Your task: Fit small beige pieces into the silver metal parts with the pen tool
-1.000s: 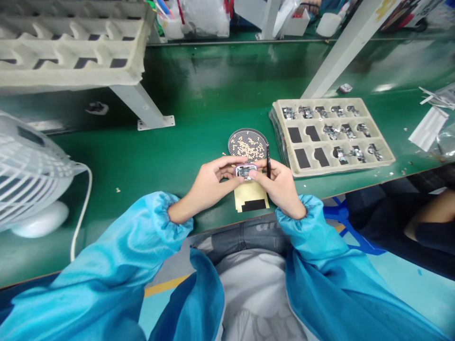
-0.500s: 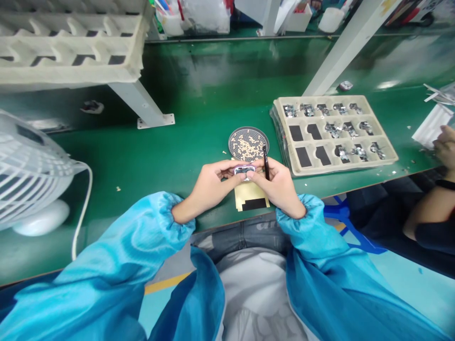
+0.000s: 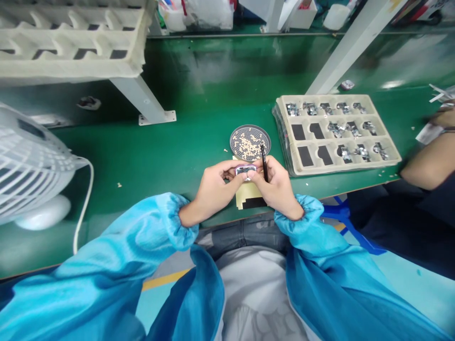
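A small pinkish-white casing (image 3: 246, 169) with dark parts inside is gripped between both hands, thumbs on its near side. My left hand (image 3: 219, 185) is closed on its left end. My right hand (image 3: 278, 186) pinches the right end and also carries a slim black tool, possibly tweezers (image 3: 264, 163), pointing up and away. Just beyond the fingers lies a round grey perforated dish (image 3: 239, 132) with many small beige pieces in it. Under the hands is a yellow sheet (image 3: 245, 192) with a black strip along its near edge.
To the right stands a cream compartment tray (image 3: 339, 135), several pockets holding small metal-and-circuit assemblies. A white fan (image 3: 31, 166) is at the left. Another tray (image 3: 71, 66) sits on a raised shelf. A co-worker's arm (image 3: 430, 161) reaches in at the far right.
My hands keep their hold on the casing, and the black tool has tilted slightly to the left. The co-worker's arm has moved further over the table. The view has shifted slightly.
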`<state>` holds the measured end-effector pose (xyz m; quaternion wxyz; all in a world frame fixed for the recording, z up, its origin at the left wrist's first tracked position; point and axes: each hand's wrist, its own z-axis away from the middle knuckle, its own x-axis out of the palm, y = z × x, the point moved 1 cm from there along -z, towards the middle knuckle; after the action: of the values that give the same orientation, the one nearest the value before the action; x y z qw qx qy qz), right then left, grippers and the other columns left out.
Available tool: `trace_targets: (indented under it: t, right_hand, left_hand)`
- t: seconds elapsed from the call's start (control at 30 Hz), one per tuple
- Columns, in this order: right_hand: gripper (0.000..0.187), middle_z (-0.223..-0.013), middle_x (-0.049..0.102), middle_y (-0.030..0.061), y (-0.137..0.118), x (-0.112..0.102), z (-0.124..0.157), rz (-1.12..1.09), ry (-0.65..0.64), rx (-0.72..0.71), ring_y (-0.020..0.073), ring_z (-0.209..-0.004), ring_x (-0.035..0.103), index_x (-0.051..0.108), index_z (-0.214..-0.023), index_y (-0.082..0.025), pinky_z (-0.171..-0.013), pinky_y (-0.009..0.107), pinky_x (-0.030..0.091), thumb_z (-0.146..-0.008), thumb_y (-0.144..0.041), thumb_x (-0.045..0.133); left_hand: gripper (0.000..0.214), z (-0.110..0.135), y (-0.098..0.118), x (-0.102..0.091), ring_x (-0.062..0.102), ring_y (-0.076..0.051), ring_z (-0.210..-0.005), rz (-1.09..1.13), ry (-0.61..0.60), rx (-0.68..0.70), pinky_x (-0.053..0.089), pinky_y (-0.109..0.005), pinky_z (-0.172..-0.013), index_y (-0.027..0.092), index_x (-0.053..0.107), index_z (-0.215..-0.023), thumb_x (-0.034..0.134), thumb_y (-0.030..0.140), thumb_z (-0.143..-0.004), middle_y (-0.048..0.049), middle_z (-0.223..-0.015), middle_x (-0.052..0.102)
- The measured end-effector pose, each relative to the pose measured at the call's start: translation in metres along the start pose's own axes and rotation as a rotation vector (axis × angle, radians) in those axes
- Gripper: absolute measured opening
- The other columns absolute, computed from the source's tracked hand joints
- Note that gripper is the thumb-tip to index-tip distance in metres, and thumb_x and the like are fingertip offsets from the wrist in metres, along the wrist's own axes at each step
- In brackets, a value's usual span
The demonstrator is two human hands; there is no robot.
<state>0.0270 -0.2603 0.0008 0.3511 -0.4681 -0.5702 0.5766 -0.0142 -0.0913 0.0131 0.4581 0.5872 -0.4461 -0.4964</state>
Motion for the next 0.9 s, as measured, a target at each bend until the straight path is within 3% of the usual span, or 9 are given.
trace_targets:
  t: [0.17,0.3,0.43,0.5,0.6,0.73,0.9]
  right_hand:
    - [0.025,-0.088,0.066,0.0018,-0.005,-0.004,-0.004,0.065,0.026,-0.014,0.0182,-0.081,0.061,0.064,-0.098,-0.022,-0.075,0.031,0.05,-0.09,-0.041,0.078]
    - [0.033,-0.1,0.071,0.0044,-0.012,-0.014,-0.012,0.199,-0.051,-0.075,0.0198,-0.084,0.064,0.07,-0.112,-0.023,-0.076,0.033,0.051,-0.088,-0.043,0.081]
    - [0.02,-0.101,0.071,0.0072,-0.023,-0.022,-0.021,0.333,-0.055,-0.344,0.0218,-0.09,0.066,0.073,-0.111,-0.022,-0.081,0.036,0.054,-0.097,-0.036,0.073]
    - [0.011,-0.092,0.071,0.0065,-0.026,-0.023,-0.025,0.392,-0.098,-0.494,0.0209,-0.086,0.065,0.075,-0.1,-0.021,-0.08,0.036,0.054,-0.098,-0.031,0.072]
    - [0.007,-0.086,0.069,0.0048,-0.027,-0.023,-0.028,0.436,-0.128,-0.625,0.0185,-0.08,0.064,0.075,-0.098,-0.019,-0.073,0.033,0.054,-0.096,-0.025,0.074]
    - [0.005,-0.086,0.069,0.0048,-0.027,-0.02,-0.029,0.486,-0.128,-0.688,0.0177,-0.081,0.065,0.075,-0.101,-0.019,-0.072,0.031,0.055,-0.096,-0.021,0.073]
    - [0.007,-0.09,0.069,0.005,-0.03,-0.019,-0.036,0.562,-0.204,-0.651,0.0177,-0.084,0.066,0.075,-0.102,-0.019,-0.075,0.031,0.055,-0.098,-0.02,0.07]
  left_hand:
    - [0.031,-0.006,-0.002,-0.003,0.074,-0.022,-0.09,0.032,-0.018,-0.016,0.06,-0.033,-0.081,0.016,0.079,-0.11,0.079,0.037,-0.086,-0.0085,-0.105,0.081]
    - [0.025,-0.011,0.0,-0.01,0.07,-0.018,-0.085,-0.151,-0.013,0.131,0.056,-0.029,-0.077,0.018,0.079,-0.111,0.074,0.03,-0.09,-0.0064,-0.099,0.078]
    - [0.022,-0.01,0.003,-0.012,0.064,-0.015,-0.076,-0.283,-0.021,0.254,0.053,-0.026,-0.072,0.019,0.079,-0.111,0.069,0.021,-0.092,-0.0032,-0.088,0.073]
    - [0.021,-0.01,0.003,-0.012,0.063,-0.014,-0.075,-0.281,-0.003,0.26,0.053,-0.026,-0.071,0.019,0.079,-0.11,0.069,0.019,-0.091,-0.0028,-0.087,0.072]
    - [0.02,-0.01,0.003,-0.012,0.062,-0.013,-0.074,-0.273,0.009,0.233,0.053,-0.025,-0.069,0.018,0.079,-0.107,0.069,0.017,-0.09,-0.0028,-0.087,0.072]
    - [0.022,-0.011,0.002,-0.014,0.062,-0.013,-0.073,-0.275,-0.001,0.218,0.052,-0.025,-0.069,0.018,0.079,-0.109,0.068,0.017,-0.09,-0.0023,-0.086,0.071]
    - [0.019,-0.014,-0.001,-0.016,0.059,-0.013,-0.071,-0.287,-0.003,0.266,0.048,-0.024,-0.065,0.018,0.078,-0.103,0.066,0.013,-0.088,-0.0004,-0.081,0.066]
